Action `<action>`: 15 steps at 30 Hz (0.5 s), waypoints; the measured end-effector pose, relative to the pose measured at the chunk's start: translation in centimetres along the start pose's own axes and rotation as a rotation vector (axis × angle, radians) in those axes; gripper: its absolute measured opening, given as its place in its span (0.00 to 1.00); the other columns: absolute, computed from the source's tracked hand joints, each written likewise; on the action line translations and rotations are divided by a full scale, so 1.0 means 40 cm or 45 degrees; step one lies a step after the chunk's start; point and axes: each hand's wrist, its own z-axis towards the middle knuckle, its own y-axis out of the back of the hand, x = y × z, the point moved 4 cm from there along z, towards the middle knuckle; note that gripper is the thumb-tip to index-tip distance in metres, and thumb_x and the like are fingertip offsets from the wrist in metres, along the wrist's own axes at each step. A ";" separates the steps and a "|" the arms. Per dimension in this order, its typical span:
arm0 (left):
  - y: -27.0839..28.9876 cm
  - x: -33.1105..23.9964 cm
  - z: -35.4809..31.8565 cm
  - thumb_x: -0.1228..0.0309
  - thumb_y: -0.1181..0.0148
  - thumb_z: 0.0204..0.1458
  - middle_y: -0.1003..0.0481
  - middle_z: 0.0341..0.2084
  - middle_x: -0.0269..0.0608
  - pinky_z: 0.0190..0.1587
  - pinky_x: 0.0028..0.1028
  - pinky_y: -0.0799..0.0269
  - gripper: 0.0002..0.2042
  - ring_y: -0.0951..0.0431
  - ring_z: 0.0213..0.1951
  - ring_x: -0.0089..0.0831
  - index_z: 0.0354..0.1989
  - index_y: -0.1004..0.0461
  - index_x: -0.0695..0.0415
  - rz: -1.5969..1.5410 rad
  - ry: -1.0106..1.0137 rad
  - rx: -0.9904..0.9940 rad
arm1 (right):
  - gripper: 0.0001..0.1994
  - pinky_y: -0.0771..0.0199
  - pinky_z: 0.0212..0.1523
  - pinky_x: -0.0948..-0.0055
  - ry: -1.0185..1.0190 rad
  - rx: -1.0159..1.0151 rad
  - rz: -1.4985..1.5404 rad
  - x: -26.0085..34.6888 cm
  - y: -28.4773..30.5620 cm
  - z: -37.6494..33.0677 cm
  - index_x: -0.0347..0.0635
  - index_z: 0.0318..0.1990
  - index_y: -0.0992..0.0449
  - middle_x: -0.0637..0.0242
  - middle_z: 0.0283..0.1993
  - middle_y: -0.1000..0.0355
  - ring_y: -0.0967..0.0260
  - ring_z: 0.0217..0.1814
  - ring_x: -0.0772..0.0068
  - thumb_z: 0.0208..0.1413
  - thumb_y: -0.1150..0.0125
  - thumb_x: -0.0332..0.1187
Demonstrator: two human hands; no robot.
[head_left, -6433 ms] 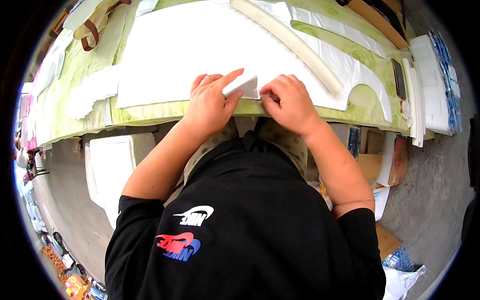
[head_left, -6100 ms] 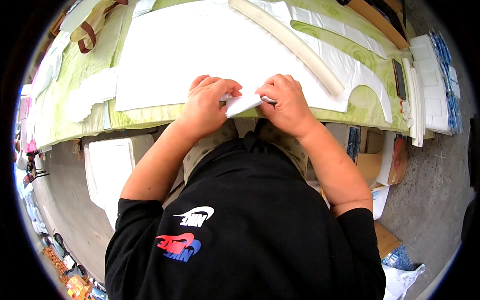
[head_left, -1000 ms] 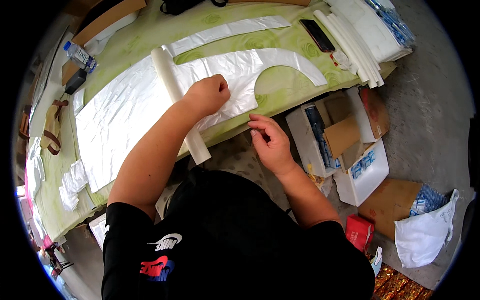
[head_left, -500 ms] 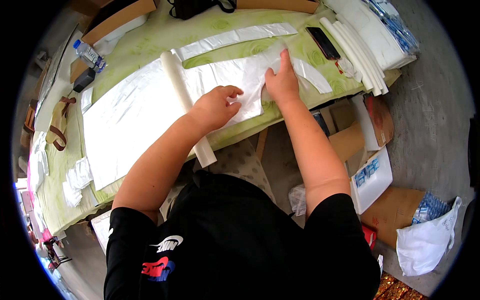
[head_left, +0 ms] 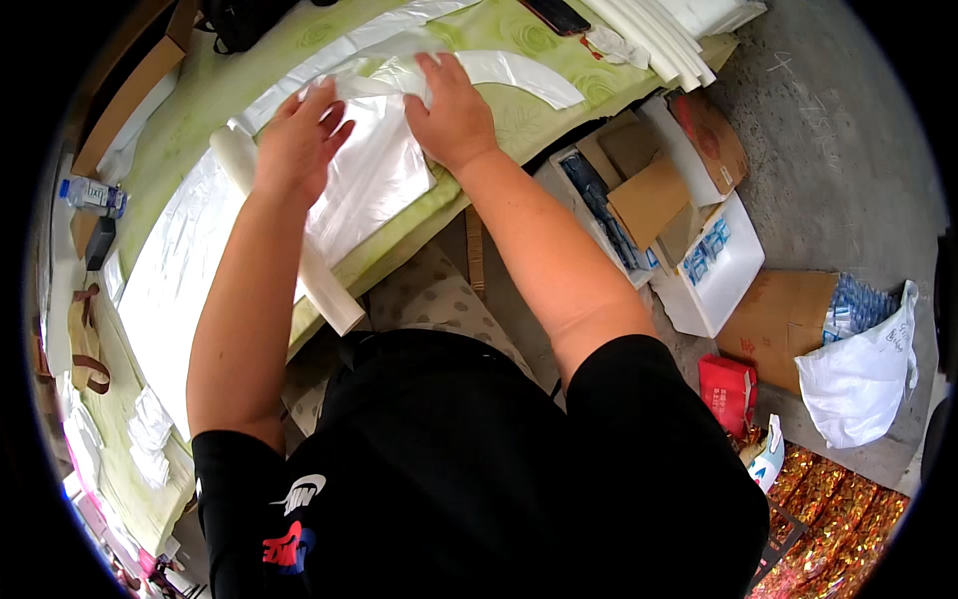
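Pressing flat on one glossy clear plastic sheet [head_left: 374, 175] lying on the green-clothed table [head_left: 200, 100]: left hand [head_left: 297, 138] and right hand [head_left: 451, 105], fingers spread open, gripping nothing. Lying beside the sheet: one white cylindrical roll [head_left: 299, 262]. Standing farther left: one small water bottle [head_left: 92, 195].

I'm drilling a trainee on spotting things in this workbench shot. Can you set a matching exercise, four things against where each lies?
Things:
1. clear plastic water bottle
2. dark flat phone
3. red pouch
4. white paper roll

Places:
A. on the concrete floor beside the cardboard boxes
B. under the left forearm, overhanging the table's near edge
C. far left end of the green table
D. far edge of the table, past the right hand

Pairs: 1-C, 2-D, 3-A, 4-B
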 end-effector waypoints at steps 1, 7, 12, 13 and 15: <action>0.023 -0.011 -0.024 0.67 0.35 0.63 0.26 0.40 0.32 0.50 0.32 0.22 0.12 0.25 0.43 0.25 0.49 0.27 0.57 -0.006 -0.051 -0.031 | 0.28 0.29 0.65 0.55 -0.025 -0.028 0.018 -0.018 -0.003 0.004 0.48 0.67 0.30 0.49 0.67 0.32 0.33 0.67 0.46 0.59 0.39 0.40; 0.260 -0.145 -0.182 0.68 0.38 0.65 0.24 0.38 0.30 0.49 0.31 0.21 0.12 0.22 0.41 0.24 0.53 0.29 0.53 -0.067 -0.221 -0.167 | 0.30 0.37 0.70 0.54 0.068 -0.173 0.064 -0.061 -0.004 0.014 0.37 0.68 0.35 0.42 0.67 0.34 0.38 0.69 0.40 0.59 0.37 0.35; 0.621 -0.146 -0.308 0.69 0.37 0.63 0.24 0.42 0.31 0.48 0.30 0.22 0.22 0.24 0.41 0.23 0.64 0.34 0.56 0.049 -0.228 -0.607 | 0.31 0.32 0.67 0.55 -0.093 -0.020 0.241 -0.045 0.008 0.008 0.34 0.68 0.37 0.41 0.66 0.35 0.35 0.67 0.41 0.57 0.40 0.30; 0.690 -0.136 -0.325 0.70 0.37 0.63 0.24 0.41 0.31 0.47 0.29 0.22 0.24 0.24 0.41 0.22 0.66 0.35 0.56 0.130 -0.206 -0.655 | 0.31 0.28 0.64 0.56 -0.172 0.013 0.307 -0.045 0.008 0.011 0.34 0.69 0.37 0.42 0.65 0.35 0.32 0.65 0.44 0.57 0.41 0.30; 0.782 -0.128 -0.353 0.70 0.36 0.63 0.25 0.41 0.30 0.46 0.28 0.23 0.27 0.25 0.41 0.21 0.69 0.37 0.57 0.284 -0.156 -0.746 | 0.33 0.22 0.53 0.65 -0.221 0.014 0.285 -0.059 0.009 0.013 0.35 0.69 0.37 0.46 0.64 0.34 0.25 0.53 0.56 0.56 0.37 0.31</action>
